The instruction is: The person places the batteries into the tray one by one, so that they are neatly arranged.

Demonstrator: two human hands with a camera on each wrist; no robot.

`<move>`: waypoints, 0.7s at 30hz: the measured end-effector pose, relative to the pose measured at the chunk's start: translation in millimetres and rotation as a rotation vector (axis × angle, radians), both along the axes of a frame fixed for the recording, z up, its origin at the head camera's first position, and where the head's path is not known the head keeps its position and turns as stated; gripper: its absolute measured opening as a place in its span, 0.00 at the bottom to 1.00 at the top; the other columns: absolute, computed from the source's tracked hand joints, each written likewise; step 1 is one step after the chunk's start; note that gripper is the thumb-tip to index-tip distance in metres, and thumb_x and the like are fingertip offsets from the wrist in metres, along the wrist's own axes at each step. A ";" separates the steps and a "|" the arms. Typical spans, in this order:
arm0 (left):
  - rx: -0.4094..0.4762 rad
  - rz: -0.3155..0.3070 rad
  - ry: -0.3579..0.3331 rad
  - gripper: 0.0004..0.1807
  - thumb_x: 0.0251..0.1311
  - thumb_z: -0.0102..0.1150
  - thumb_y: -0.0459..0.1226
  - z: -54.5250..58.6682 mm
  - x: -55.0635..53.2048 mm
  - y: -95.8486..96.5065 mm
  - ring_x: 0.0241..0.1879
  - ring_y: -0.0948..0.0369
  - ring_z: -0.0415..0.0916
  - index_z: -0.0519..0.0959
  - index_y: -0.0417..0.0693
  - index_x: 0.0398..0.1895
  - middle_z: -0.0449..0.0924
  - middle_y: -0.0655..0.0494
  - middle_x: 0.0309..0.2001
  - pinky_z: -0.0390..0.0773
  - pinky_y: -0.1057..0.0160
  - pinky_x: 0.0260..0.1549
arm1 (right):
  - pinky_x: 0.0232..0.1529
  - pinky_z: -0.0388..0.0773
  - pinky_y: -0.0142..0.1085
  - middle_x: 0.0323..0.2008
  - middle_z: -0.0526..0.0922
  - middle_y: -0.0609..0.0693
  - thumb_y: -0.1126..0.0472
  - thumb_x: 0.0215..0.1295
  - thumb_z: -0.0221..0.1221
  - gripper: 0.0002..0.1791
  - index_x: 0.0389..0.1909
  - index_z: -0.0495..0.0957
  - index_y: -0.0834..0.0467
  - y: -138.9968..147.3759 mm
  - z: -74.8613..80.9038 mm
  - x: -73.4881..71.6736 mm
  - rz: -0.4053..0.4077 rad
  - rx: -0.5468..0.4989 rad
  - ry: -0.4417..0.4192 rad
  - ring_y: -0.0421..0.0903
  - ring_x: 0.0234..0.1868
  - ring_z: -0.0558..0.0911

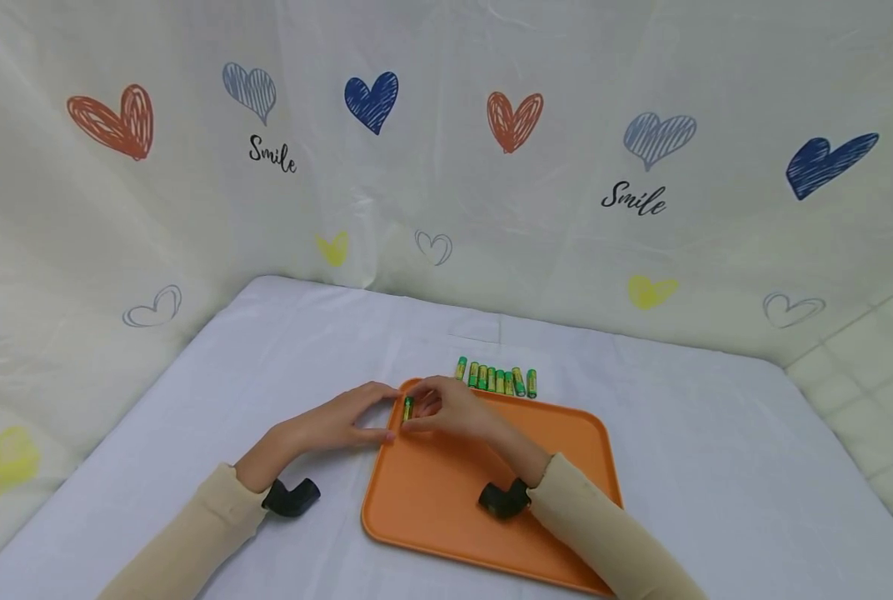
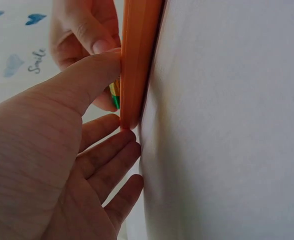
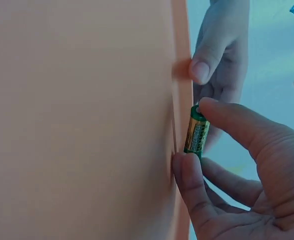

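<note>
My right hand (image 1: 457, 410) pinches a small green-and-gold battery (image 3: 197, 134) by its two ends, thumb at one and fingertips at the other. The battery stands over the left far corner of an orange tray (image 1: 446, 500), close to the rim. At that same corner, my left hand (image 1: 334, 418) has its thumb and fingertips spread along the tray's edge. In the left wrist view the left thumb (image 2: 99, 70) lies against the rim, and the battery's green end shows behind it, partly hidden.
Several more green-and-gold batteries (image 1: 491, 379) stand in a loose row just beyond the tray's far rim. A white cloth (image 1: 716, 467) covers the table. Behind it hangs a white curtain (image 1: 446, 192) printed with hearts. Dark curved pieces (image 1: 292, 498) sit at both wrists.
</note>
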State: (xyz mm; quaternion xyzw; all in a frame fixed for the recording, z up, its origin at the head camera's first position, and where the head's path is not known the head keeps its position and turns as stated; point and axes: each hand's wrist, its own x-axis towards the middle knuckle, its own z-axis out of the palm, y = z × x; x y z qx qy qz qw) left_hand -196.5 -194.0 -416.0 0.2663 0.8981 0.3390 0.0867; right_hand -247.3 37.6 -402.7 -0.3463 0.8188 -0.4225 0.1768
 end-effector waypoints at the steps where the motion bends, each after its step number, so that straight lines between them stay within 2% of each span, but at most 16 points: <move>1: 0.002 -0.002 0.002 0.36 0.61 0.65 0.50 -0.1 0.0 -0.1 0.66 0.56 0.64 0.66 0.45 0.68 0.68 0.53 0.64 0.64 0.51 0.65 | 0.41 0.80 0.30 0.35 0.83 0.53 0.60 0.56 0.71 0.24 0.52 0.78 0.65 -1.4 -1.1 0.2 -0.007 0.006 0.001 0.41 0.37 0.82; 9: -0.001 -0.015 0.016 0.37 0.62 0.63 0.51 0.6 0.3 0.3 0.66 0.53 0.64 0.65 0.43 0.69 0.67 0.50 0.65 0.64 0.48 0.65 | 0.38 0.78 0.30 0.38 0.81 0.55 0.60 0.55 0.72 0.26 0.51 0.77 0.67 -8.4 -6.7 0.7 -0.045 0.004 0.002 0.41 0.34 0.78; 16: -0.010 -0.001 0.007 0.38 0.61 0.65 0.50 0.5 0.5 -0.2 0.67 0.54 0.63 0.65 0.45 0.70 0.66 0.52 0.67 0.63 0.50 0.66 | 0.34 0.77 0.29 0.36 0.78 0.52 0.58 0.54 0.72 0.25 0.48 0.76 0.67 -9.2 -11.5 2.4 -0.027 -0.043 0.085 0.39 0.31 0.76; 21: -0.002 -0.002 0.002 0.39 0.60 0.65 0.51 -0.7 -0.4 -0.1 0.68 0.56 0.61 0.64 0.45 0.70 0.66 0.53 0.67 0.62 0.50 0.67 | 0.35 0.76 0.29 0.36 0.77 0.54 0.60 0.53 0.73 0.24 0.48 0.76 0.66 -10.5 -11.2 3.3 -0.048 -0.051 0.061 0.40 0.31 0.75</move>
